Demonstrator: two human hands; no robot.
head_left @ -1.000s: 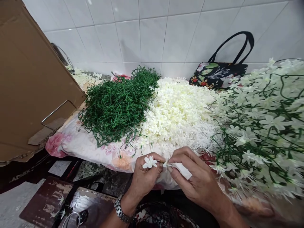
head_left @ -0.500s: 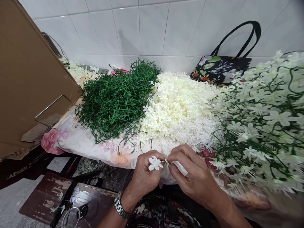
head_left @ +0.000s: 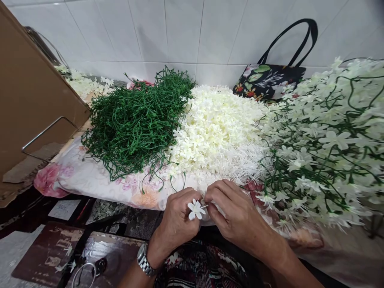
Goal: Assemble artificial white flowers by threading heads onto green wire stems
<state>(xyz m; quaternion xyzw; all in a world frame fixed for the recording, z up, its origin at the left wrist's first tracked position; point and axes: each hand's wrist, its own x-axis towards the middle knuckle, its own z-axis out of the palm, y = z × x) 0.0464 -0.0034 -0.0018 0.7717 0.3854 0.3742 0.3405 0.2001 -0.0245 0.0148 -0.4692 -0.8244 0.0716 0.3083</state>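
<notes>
My left hand (head_left: 181, 214), with a metal watch on its wrist, is closed in a fist. A small white artificial flower (head_left: 196, 209) sits at its thumb side, petals facing up toward me. Close against it, my right hand (head_left: 231, 210) pinches thumb and forefinger together on a thin white stamen (head_left: 205, 206) at the flower's right. What else the right fingers hold is hidden. Just beyond both hands lies a heap of loose white blossoms (head_left: 210, 128), with a pile of thin white stamens (head_left: 249, 162) at its near right side.
Left of the blossoms is a tangled pile of green plastic stems (head_left: 135, 124). Assembled white flowers on green stems (head_left: 327, 160) fill the right. A floral bag (head_left: 270, 82) leans against the tiled wall. A cardboard box (head_left: 36, 108) stands at left, by the flowered cloth (head_left: 99, 188).
The view has shifted slightly, so the piles sit farther left. My hands stay together at the flower; my right fingertips have shifted slightly around the thin white piece.
</notes>
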